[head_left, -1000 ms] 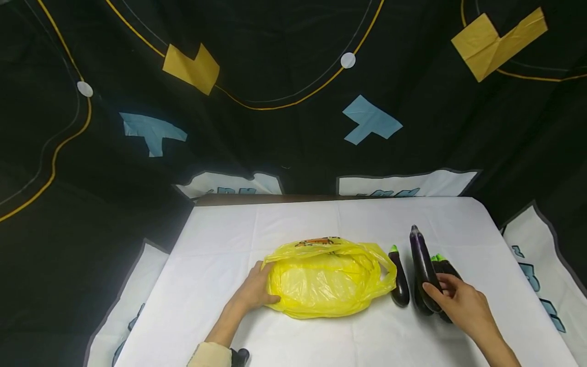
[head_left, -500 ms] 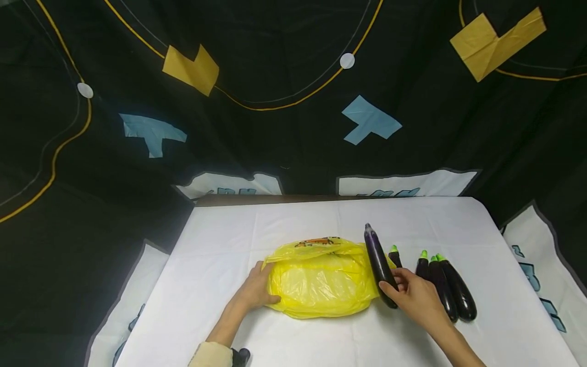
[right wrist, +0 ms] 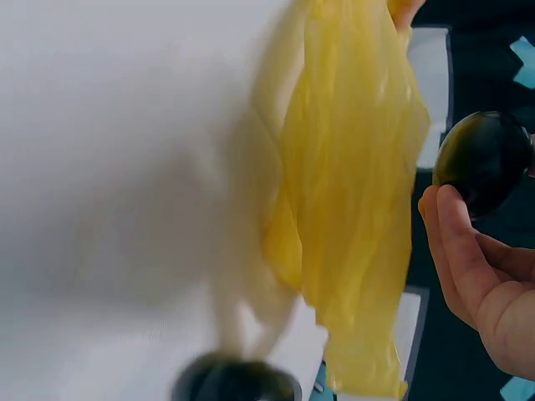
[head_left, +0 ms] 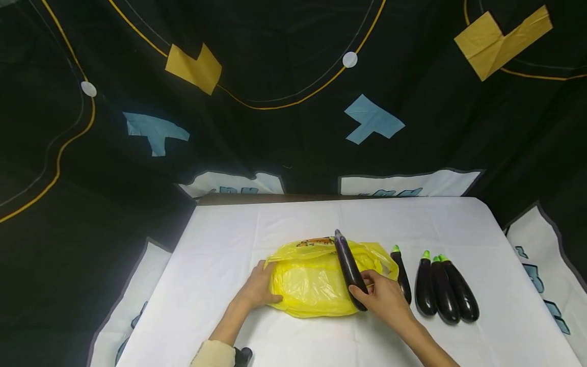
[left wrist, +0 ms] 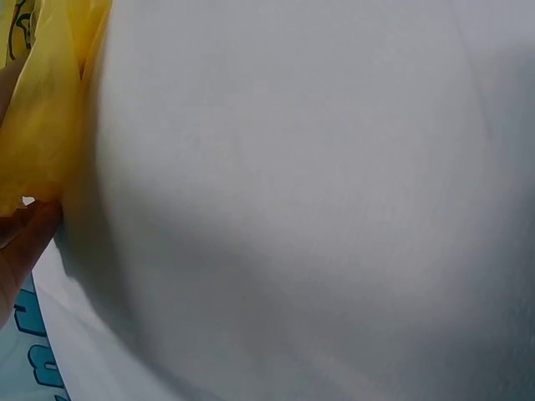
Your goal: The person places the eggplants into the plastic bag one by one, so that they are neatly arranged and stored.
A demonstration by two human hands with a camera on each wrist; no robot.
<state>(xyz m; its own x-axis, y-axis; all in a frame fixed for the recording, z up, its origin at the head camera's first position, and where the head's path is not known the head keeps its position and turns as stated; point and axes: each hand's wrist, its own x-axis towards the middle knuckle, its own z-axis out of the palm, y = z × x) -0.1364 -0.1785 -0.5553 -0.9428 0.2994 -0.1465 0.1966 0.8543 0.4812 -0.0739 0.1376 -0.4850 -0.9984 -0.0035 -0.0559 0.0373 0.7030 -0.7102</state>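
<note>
Head: four eggplants (head_left: 426,288) near bag (head_left: 308,290).

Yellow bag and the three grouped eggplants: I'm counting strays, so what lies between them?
One lone eggplant, in the head view; the right hand partly overlaps that stretch.

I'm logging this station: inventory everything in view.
Backdrop: 1, black, rear
Lines: several, yellow, backdrop
Gold shapes: 2, gold, backdrop
Blue shapes: 2, blue, backdrop
Discs: 2, white, backdrop
Panels: 4, white, backdrop's bottom
Table: 1, white, lower middle
Plastic bag: 1, yellow, on table
Held eggplant: 1, purple-black, raised near bag
Loose eggplants: 4, purple-black, right of bag
Small item: 1, black, bottom edge
Sleeve: 1, cream, bottom edge
Left hand: 1, bare, gripping bag
Right hand: 1, bare, holding eggplant
</note>
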